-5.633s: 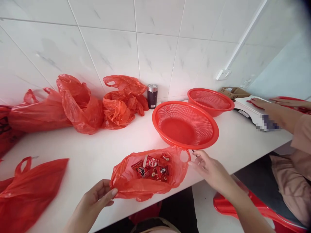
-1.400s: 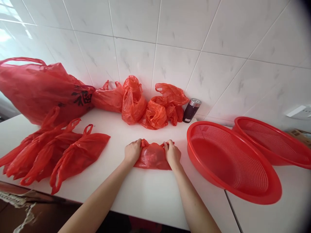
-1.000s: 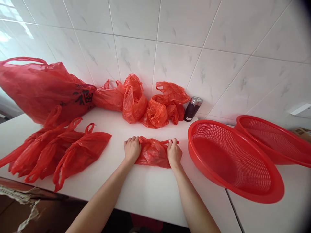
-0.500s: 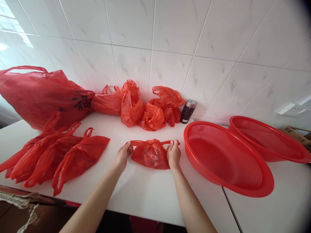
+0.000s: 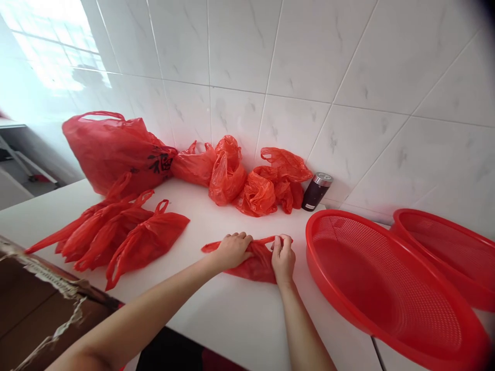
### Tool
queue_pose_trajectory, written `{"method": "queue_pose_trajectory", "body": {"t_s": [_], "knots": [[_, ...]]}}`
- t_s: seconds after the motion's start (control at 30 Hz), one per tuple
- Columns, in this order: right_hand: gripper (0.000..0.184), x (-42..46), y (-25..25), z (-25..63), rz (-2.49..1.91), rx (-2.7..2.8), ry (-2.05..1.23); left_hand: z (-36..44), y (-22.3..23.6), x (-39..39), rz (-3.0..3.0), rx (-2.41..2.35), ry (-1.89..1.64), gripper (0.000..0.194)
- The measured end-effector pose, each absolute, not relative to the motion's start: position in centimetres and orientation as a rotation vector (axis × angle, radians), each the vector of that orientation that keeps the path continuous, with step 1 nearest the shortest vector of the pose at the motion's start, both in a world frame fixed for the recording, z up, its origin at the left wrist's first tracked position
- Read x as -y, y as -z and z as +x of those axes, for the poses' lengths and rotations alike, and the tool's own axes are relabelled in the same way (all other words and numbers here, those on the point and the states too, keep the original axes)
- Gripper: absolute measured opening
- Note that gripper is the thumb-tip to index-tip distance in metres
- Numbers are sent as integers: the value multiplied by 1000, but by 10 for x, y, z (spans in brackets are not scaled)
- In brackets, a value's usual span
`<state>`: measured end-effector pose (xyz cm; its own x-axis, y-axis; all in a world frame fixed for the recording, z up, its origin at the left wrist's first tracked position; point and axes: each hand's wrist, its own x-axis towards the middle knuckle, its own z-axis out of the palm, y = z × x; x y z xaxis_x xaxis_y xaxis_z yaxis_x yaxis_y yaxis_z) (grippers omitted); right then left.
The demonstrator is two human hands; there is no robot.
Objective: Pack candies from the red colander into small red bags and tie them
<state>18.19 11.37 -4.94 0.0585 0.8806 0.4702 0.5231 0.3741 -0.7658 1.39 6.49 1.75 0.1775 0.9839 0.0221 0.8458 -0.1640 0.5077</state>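
A red plastic bag (image 5: 251,270) lies on the white table in front of me, its two handles stretched out to the sides. My left hand (image 5: 234,251) is closed over the gathered top of the bag, covering the knot area. The left handle sticks out free beyond it. My right hand (image 5: 283,258) pinches the right handle between thumb and fingers. To the left, several tied red plastic bags (image 5: 150,245) lie overlapping in a row. What the bag holds cannot be made out.
Two red perforated plastic baskets (image 5: 315,257) stand at the right. Along the tiled wall are a large red bag (image 5: 116,149), several smaller red bags (image 5: 228,178) and a dark thermos (image 5: 316,193). An open cardboard box (image 5: 34,309) sits below the table's front left edge.
My left hand has let go of the left handle and moved right onto the middle of the bag. My right hand keeps its handle. The view has turned left.
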Motion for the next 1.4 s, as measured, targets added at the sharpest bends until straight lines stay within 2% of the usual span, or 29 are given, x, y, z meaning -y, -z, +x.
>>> {"method": "queue_pose_trajectory", "body": {"t_s": [0.1, 0.23, 0.33, 0.4, 0.67, 0.83, 1.0, 1.13, 1.3, 1.4], "knots": [[38, -113, 48, 183, -1289, 1594, -496, -3, -32, -61, 1977, -1638, -426, 15], [35, -115, 46, 185, -1294, 1531, -608, -27, -67, -33, 1675, -1380, -506, 28], [30, -118, 47, 185, -1328, 1474, -709, -42, -89, -8, 1136, -1068, -729, 35], [28, -119, 48, 186, -1355, 1460, -754, -54, -99, 6, 910, -1021, -879, 34], [27, -118, 46, 188, -1407, 1505, -775, -102, -116, 44, 1046, -1457, -808, 32], [29, -120, 49, 189, -1405, 1532, -771, -130, -94, 52, 1547, -2012, -742, 31], [29, -121, 52, 190, -1406, 1551, -763, -168, -68, 49, 1617, -2391, -806, 33], [28, -122, 55, 192, -1401, 1560, -752, -177, -63, 55, 1645, -2468, -716, 34], [30, -123, 56, 192, -1382, 1583, -740, -168, -64, 57, 1690, -2522, -676, 48], [33, -121, 54, 191, -1374, 1590, -725, -167, -61, 52, 1658, -2522, -732, 39]]}}
